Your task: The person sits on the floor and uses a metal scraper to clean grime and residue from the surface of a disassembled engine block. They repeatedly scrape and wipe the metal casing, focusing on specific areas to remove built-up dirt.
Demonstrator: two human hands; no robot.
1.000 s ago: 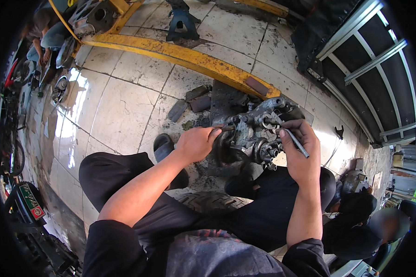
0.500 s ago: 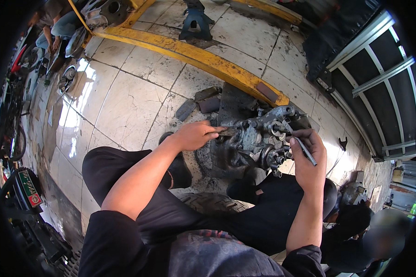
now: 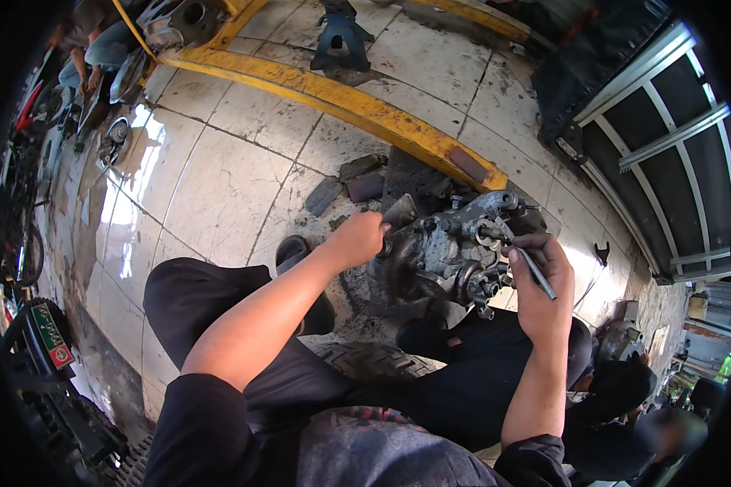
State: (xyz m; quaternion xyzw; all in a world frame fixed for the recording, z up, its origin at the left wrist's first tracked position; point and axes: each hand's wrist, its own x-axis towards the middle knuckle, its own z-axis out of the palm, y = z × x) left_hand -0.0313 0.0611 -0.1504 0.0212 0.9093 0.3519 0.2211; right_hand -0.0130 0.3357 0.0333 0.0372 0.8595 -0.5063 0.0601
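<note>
My left hand point(image 3: 357, 239) is closed on a dark flat tool point(image 3: 400, 211), angled upward beside a greasy metal housing point(image 3: 434, 256) with bolts and protruding fittings. The housing sits on the floor between my feet, over a dark mat or plate. My right hand point(image 3: 536, 280) holds a slim silver rod point(image 3: 534, 269) between thumb and fingers, its upper end at a small round fitting on the housing's right side; my hand hides part of that area.
Loose dark blocks point(image 3: 323, 195) lie beside a yellow steel frame point(image 3: 317, 89). A jack stand point(image 3: 341, 45) stands beyond it. Another person point(image 3: 97, 61) sits upper left; a crouching co-worker point(image 3: 625, 406) is lower right. Motorbike parts point(image 3: 57, 365) line the left; a metal-framed panel point(image 3: 642, 154) is right.
My left hand has shifted up, tilting its tool upward and away from the housing's middle. My right hand moved slightly right and down with the rod. The view has shifted a little.
</note>
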